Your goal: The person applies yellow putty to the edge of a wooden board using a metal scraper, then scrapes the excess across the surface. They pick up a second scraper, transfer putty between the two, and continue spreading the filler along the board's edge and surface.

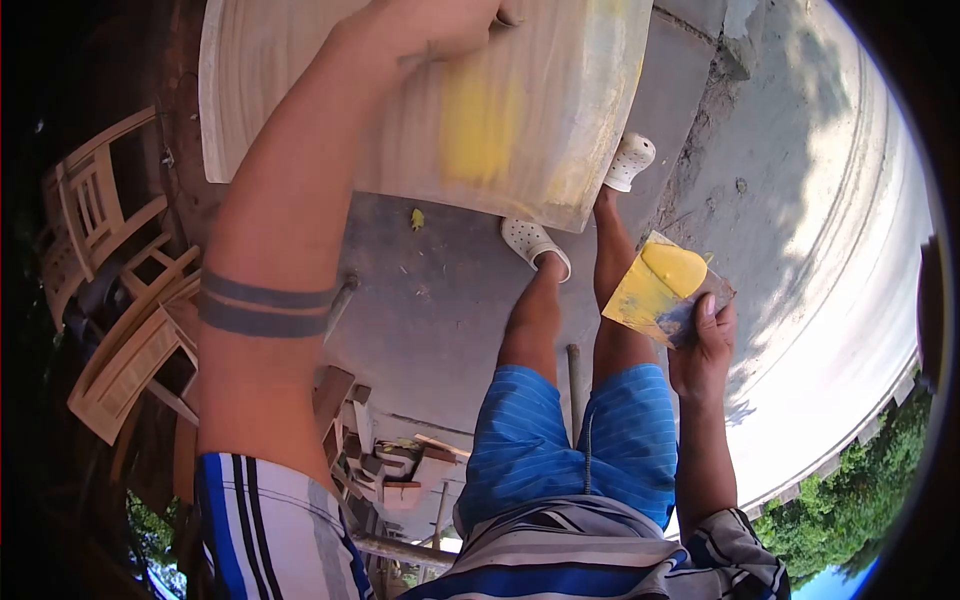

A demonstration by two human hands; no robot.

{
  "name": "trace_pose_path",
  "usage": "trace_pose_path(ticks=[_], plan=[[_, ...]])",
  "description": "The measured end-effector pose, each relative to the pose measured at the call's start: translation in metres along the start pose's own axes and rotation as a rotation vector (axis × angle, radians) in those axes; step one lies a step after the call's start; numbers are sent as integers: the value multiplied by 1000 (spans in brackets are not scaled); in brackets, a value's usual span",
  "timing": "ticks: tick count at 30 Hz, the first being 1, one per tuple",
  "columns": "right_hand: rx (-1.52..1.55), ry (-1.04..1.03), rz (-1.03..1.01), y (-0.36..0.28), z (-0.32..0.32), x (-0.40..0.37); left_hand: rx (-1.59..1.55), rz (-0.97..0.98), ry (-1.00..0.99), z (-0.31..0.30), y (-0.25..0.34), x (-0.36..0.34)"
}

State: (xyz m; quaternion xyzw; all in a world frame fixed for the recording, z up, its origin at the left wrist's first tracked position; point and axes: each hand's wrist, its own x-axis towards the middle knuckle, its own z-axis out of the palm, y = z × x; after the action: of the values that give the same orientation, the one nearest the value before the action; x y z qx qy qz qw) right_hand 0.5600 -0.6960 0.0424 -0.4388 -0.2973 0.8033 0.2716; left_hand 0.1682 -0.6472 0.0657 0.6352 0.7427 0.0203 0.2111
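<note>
My left hand (455, 25) is at the top edge of the view, over a pale wooden panel (290, 110). Its fingers are closed round something small and dark, mostly cut off by the frame. On the panel below it lies a blurred yellow patch (480, 125); fainter yellow marks are near its right edge. Lower on the right, my right hand (705, 345) grips a thin square plate (635, 295) by its corner, thumb on top. A thick mound of yellow paste (675, 268) sits on the plate, which has dark smears near the thumb.
Wooden chair frames (115, 220) are stacked at the left. Wood offcuts (400, 470) lie lower down, behind my legs. My feet in white clogs (535, 245) stand by the panel's near edge on concrete ground (430, 290). A thin post (574, 390) shows between my legs.
</note>
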Motion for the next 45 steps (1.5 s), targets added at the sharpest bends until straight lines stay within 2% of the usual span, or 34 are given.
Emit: trace_pose_path(ticks=[1,3,5,8,11,14,18,19,20,22,24,25,28,29,32,35,36,38,40,42,45], plan=[[16,15,6,3,2,0,-1,-20,38,26,14,-36],[29,1,17,10,4,4,89,-34,-93,52,50,-93],[53,-21,23,14,7,2,154,47,132,92,65,-137],[65,-45,16,6,9,-1,-152,-194,-431,74,74,-155],[32,-46,-3,1,11,-6,-490,-258,-25,60,57,-171],[-9,-64,14,-6,8,-3,-812,-594,642,71,62,-181],[-71,-70,25,-15,17,4,-1362,-818,1074,139,90,-199],[-97,-82,28,-17,19,9,-1287,-803,1137,148,95,-196],[-116,-106,40,-20,21,13,-994,-731,1161,153,98,-190],[-148,-154,66,-26,25,22,-411,-581,1135,165,97,-174],[-202,-180,85,-29,28,31,-243,-382,1186,190,87,-149],[-232,-200,95,-33,31,35,-199,-376,1112,200,85,-140],[-306,-267,139,-42,28,56,31,-371,1061,247,71,-136],[-315,-290,165,-47,28,63,-4,-423,1093,254,74,-139],[-352,-363,242,-64,27,84,-279,-788,1069,272,95,-149],[-406,-399,246,-88,33,101,-588,-1124,715,242,115,-175],[-419,-395,249,-94,34,104,-569,-1098,764,225,112,-174],[-443,-451,293,-107,29,118,-530,-1044,844,153,94,-170],[-463,-493,346,-119,31,128,-498,-1013,673,122,71,-164],[-495,-530,356,-129,33,136,-419,-1005,566,123,78,-155],[-508,-518,382,-135,28,144,-254,-991,494,151,144,-118]])
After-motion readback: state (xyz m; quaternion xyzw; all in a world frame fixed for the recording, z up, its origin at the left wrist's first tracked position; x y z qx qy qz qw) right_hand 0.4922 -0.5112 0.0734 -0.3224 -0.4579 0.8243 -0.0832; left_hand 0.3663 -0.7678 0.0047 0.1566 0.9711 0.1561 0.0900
